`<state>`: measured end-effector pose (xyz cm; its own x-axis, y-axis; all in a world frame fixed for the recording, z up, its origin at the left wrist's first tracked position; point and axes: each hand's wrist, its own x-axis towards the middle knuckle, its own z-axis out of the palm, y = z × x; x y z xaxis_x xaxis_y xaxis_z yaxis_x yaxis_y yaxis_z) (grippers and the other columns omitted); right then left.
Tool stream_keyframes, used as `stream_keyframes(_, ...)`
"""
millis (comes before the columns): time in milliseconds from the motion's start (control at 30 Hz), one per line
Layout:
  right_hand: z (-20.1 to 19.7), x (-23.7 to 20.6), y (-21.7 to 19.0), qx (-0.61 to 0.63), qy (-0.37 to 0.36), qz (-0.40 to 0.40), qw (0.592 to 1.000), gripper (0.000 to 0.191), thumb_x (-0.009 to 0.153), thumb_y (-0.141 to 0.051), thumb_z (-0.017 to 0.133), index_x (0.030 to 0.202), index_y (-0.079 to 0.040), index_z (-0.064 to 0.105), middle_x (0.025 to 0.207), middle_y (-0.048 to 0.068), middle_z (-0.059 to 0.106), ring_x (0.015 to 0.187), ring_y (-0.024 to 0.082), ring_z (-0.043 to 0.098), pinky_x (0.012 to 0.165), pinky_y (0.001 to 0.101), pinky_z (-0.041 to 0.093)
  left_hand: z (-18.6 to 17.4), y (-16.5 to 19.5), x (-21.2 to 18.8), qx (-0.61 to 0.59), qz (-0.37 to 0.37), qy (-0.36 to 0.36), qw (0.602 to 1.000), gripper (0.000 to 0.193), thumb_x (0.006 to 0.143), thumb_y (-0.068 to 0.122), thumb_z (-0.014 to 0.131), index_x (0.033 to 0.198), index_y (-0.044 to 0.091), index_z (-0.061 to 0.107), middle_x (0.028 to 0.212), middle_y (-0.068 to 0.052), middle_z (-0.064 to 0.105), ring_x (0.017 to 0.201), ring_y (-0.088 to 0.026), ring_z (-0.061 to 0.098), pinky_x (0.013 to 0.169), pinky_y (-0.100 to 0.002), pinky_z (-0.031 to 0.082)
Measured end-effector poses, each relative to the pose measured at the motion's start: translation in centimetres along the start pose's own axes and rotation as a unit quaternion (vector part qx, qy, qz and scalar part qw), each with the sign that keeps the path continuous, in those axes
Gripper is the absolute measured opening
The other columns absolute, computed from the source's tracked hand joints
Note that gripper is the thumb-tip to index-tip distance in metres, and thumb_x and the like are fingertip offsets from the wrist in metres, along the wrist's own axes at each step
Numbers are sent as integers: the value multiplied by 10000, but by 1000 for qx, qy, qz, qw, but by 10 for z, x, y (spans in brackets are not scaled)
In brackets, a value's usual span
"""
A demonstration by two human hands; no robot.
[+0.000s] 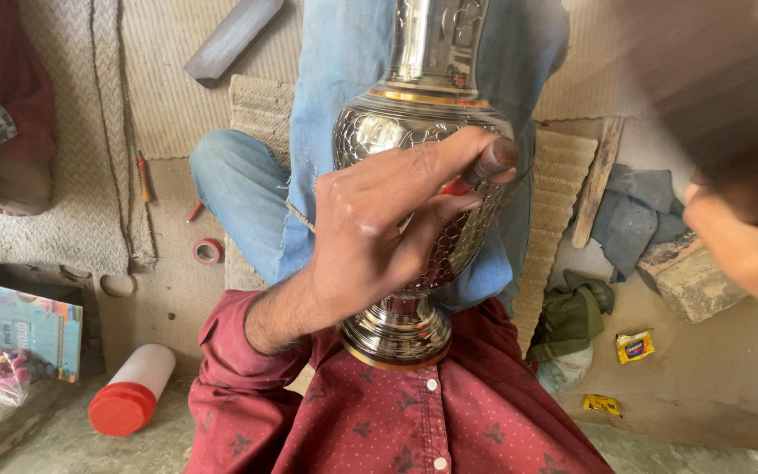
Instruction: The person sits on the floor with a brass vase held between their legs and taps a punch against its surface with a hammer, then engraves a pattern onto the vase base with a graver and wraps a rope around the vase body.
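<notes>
A shiny engraved metal vase [423, 105] with gold bands lies along my lap, its round foot [396, 333] against my dark red shirt and its neck pointing away over my jeans. My left hand [370, 237] rests on the vase's belly, pinching a small punch [491, 160] with a brown round head against the patterned metal. My right hand [734, 250] is raised at the right edge and motion-blurred. A dark blurred tool [721, 105] rises from it, apart from the vase.
Woven mats cover the floor. Left lie a red tape ring [208, 251], a white bottle with a red cap [129, 395], a colourful book [19, 325] and a dark bar [234, 39]. Right are a wooden slat [597, 180], grey cloth [638, 211], green cloth [576, 312] and a stone block [690, 281].
</notes>
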<state>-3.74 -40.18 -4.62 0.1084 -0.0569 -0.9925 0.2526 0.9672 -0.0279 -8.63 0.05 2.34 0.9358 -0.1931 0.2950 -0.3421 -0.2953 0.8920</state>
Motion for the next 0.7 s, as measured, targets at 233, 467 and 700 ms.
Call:
stream_keyframes(233, 1, -7, -59, 721, 335, 465, 389, 267, 1004, -44, 609, 1229, 93, 564, 1128, 174, 669, 929, 195, 713, 850, 269, 561, -4, 3, 0, -5, -13, -22, 1000, 512, 903, -96, 737, 1356, 87, 583, 1087, -88, 726, 839, -238, 715, 723, -316, 556)
stream_keyframes(467, -22, -57, -3, 813, 354, 458, 68, 115, 999, 35, 684, 1098, 32, 626, 937, 128, 634, 803, 190, 639, 730, 290, 523, -4, 4, -4, -1, -25, -23, 999, 499, 918, -72, 749, 1366, 87, 600, 1059, -78, 729, 854, -235, 717, 727, -316, 543)
stream_keyframes(700, -12, -104, 56, 855, 307, 418, 16, 143, 981, 69, 710, 921, -25, 620, 769, 76, 576, 670, 157, 576, 628, 296, 481, -2, 7, -10, -9, -28, -7, 1000, 450, 943, -66, 738, 1344, 73, 589, 1141, -31, 736, 878, -190, 733, 778, -286, 571)
